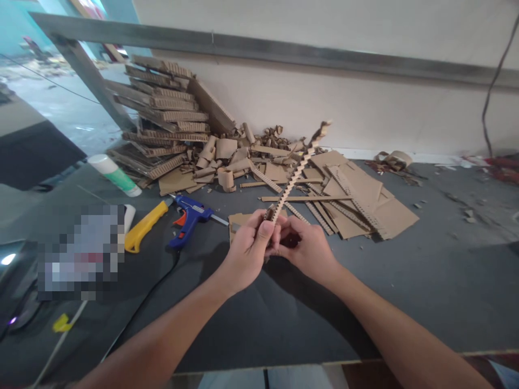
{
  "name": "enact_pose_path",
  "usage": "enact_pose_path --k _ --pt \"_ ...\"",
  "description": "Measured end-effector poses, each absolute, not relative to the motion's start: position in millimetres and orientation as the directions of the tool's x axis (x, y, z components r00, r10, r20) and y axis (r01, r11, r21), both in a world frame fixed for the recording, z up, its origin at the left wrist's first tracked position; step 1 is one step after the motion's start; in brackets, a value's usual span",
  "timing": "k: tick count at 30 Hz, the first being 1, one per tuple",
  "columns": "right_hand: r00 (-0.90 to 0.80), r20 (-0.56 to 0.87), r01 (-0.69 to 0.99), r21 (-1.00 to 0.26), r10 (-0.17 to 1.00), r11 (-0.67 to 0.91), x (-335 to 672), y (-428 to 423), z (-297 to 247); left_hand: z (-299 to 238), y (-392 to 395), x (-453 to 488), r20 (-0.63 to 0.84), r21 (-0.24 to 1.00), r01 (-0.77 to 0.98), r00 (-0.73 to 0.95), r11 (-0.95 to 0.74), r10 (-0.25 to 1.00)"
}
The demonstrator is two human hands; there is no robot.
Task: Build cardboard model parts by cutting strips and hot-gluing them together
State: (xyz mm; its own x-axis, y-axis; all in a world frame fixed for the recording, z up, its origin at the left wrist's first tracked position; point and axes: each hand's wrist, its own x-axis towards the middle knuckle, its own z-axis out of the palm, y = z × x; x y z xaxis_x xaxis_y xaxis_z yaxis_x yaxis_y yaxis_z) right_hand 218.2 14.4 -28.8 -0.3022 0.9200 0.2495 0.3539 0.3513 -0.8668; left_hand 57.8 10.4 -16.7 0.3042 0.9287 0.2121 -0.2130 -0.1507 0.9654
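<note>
My left hand (248,249) and my right hand (305,247) meet above the grey table top (405,281). Both are closed round the lower end of a long corrugated cardboard strip (298,172). The strip rises up and to the right from my fingers, and its curled tip ends near the wall. My left thumb presses on the strip's base. Just behind my hands lies a small flat cardboard piece (239,220).
A blue glue gun (190,217) with a black cord, a yellow-handled cutter (144,227) and a white-and-green glue bottle (114,174) lie at the left. Stacked corrugated strips (162,116) and cardboard scraps (357,200) fill the back. The table's front edge runs near my forearms.
</note>
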Motion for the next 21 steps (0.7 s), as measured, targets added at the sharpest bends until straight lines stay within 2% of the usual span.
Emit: enact_pose_path --k 2,7,12,17,21 --pt "-0.335 0.261 0.367 -0.849 0.905 0.381 218 15 -28 -17 10 57 0.234 0.964 -0.193 0.274 -0.185 0.933" --pt "-0.404 0.238 0.356 -0.848 0.883 0.392 217 12 -27 -22 4 59 0.35 0.936 -0.016 0.153 -0.352 0.924" --pt "-0.389 0.281 0.47 -0.758 0.877 0.452 211 7 -28 -30 -1 67 0.458 0.889 -0.012 0.014 -0.458 0.889" --pt "-0.347 0.317 0.501 -0.733 0.883 0.46 207 2 -36 -31 -2 71 0.488 0.873 0.008 -0.027 -0.488 0.873" --pt "-0.338 0.291 0.545 -0.715 0.895 0.438 205 2 -38 -37 -2 72 0.499 0.865 0.057 -0.018 -0.498 0.866"
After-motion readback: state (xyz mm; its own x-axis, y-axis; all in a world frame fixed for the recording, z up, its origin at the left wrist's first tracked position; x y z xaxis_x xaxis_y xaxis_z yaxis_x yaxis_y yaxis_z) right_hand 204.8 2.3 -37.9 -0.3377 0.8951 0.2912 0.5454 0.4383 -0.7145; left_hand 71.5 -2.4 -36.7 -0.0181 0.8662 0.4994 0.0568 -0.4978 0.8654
